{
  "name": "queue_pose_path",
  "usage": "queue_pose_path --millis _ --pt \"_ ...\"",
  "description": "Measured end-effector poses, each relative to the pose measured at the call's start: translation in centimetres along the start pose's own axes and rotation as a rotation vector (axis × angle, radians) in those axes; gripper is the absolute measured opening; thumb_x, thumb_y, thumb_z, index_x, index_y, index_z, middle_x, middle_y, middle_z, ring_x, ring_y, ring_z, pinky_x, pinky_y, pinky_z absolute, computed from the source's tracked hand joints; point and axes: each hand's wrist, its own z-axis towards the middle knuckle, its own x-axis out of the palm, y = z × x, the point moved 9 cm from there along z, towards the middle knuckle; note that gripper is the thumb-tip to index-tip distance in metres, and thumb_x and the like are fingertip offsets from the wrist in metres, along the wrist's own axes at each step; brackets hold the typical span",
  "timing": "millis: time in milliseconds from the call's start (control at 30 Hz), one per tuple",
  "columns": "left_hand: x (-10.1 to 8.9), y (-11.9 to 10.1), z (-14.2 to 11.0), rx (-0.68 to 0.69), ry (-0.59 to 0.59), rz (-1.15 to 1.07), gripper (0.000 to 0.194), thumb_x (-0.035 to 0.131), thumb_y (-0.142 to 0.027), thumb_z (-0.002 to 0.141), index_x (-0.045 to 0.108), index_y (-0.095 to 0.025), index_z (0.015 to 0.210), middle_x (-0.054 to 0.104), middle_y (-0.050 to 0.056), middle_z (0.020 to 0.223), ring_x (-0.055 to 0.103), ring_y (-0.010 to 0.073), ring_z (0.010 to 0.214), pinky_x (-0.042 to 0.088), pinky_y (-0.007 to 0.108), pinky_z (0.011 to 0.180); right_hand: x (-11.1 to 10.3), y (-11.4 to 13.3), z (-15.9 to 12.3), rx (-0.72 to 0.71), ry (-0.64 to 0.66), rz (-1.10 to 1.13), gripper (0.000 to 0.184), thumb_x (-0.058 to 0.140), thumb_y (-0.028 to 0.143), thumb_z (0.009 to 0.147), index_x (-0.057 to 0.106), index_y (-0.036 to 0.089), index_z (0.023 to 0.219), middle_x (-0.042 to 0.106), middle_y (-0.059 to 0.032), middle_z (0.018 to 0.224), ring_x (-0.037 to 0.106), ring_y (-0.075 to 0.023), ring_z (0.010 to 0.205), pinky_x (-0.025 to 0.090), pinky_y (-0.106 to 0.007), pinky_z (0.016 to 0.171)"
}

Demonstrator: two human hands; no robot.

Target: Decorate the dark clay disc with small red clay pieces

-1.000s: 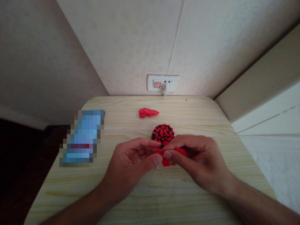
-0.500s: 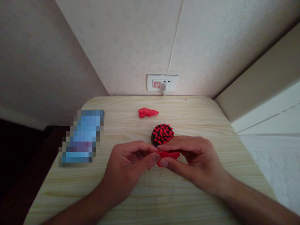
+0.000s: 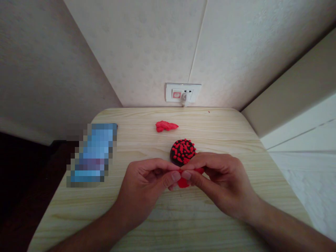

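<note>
left hand (image 3: 140, 187): thumb and forefinger pinching the left part of a soft red piece (image 3: 184, 183)
right hand (image 3: 236, 187): thumb and fingers pinching the same red piece, tips close against the left hand's
red piece: between both hands, partly hidden by fingers; cannot tell whether it touches the wooden table (image 3: 183, 224)
black disc (image 3: 180, 161): on the wooden table just beyond the hands, studded with red dots and strips
red lump (image 3: 166, 126): farther back, left of the black disc
</note>
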Motion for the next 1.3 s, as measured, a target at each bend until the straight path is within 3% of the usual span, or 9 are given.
queue_pose_path --millis 133,233,567,700,833,1000,1300 --pt "-0.1 -0.6 -0.2 0.028 -0.023 0.033 0.015 0.078 -0.01 0.079 0.082 -0.02 0.068 0.073 -0.002 0.058 0.063 0.0085 0.054 0.054 0.012 0.054 0.0 -0.1 -0.1 -0.026 -0.013 0.089 0.022 0.081 0.016 0.087 0.083 0.025 0.107 0.083 -0.0034 0.086 0.076 -0.0173 0.074 0.06 -0.027 0.067" --pt "-0.2 -0.8 -0.3 0.044 -0.041 0.044 0.014 0.079 -0.011 0.078 0.083 -0.019 0.068 0.072 -0.001 0.056 0.063 0.0092 0.053 0.053 0.013 0.053 0.1 0.3 0.0 -0.068 0.004 0.056 0.026 0.082 0.011 0.085 0.084 0.027 0.106 0.084 -0.0027 0.09 0.078 -0.0171 0.078 0.061 -0.027 0.071" --pt "0.1 0.1 -0.1 0.016 -0.012 -0.146 0.019 0.084 -0.007 0.075 0.086 -0.023 0.086 0.08 -0.001 0.067 0.072 0.0104 0.059 0.058 0.013 0.058 -0.4 0.5 0.2 -0.042 -0.047 0.012 0.012 0.083 0.016 0.086 0.085 0.025 0.093 0.081 -0.0008 0.078 0.073 -0.0144 0.067 0.057 -0.023 0.062" --pt "0.1 0.2 0.0 -0.006 -0.002 -0.121 0.015 0.084 -0.007 0.075 0.086 -0.021 0.078 0.081 0.001 0.069 0.074 0.0121 0.062 0.06 0.015 0.061 -0.4 0.7 0.1 -0.062 -0.041 -0.026 0.008 0.083 0.021 0.087 0.085 0.025 0.093 0.081 -0.0028 0.079 0.074 -0.0171 0.069 0.058 -0.027 0.064" --pt "-0.2 -0.1 -0.3 0.022 -0.018 -0.086 0.018 0.083 -0.005 0.075 0.085 -0.022 0.073 0.08 -0.001 0.067 0.07 0.0091 0.059 0.057 0.012 0.058 -0.3 0.7 0.0 -0.089 -0.032 -0.016 0.013 0.08 0.014 0.088 0.084 0.025 0.095 0.082 -0.0025 0.083 0.075 -0.0161 0.073 0.059 -0.027 0.068" --pt "-0.1 -0.3 -0.5 0.041 0.009 -0.089 0.021 0.082 -0.004 0.076 0.086 -0.024 0.076 0.081 -0.002 0.07 0.069 0.0072 0.06 0.056 0.01 0.06 -0.2 0.7 0.0 -0.104 -0.029 -0.019 0.018 0.08 0.01 0.087 0.084 0.025 0.095 0.082 -0.0021 0.086 0.074 -0.0155 0.075 0.058 -0.026 0.069" --pt "0.6 -0.3 -0.2 0.025 0.026 -0.153 0.023 0.084 -0.002 0.073 0.085 -0.023 0.084 0.082 -0.003 0.075 0.074 0.0073 0.066 0.057 0.008 0.062 -0.6 0.2 0.2 -0.03 -0.065 -0.027 0.006 0.083 0.019 0.085 0.082 0.023 0.089 0.08 -0.0018 0.076 0.071 -0.0154 0.066 0.056 -0.025 0.06"
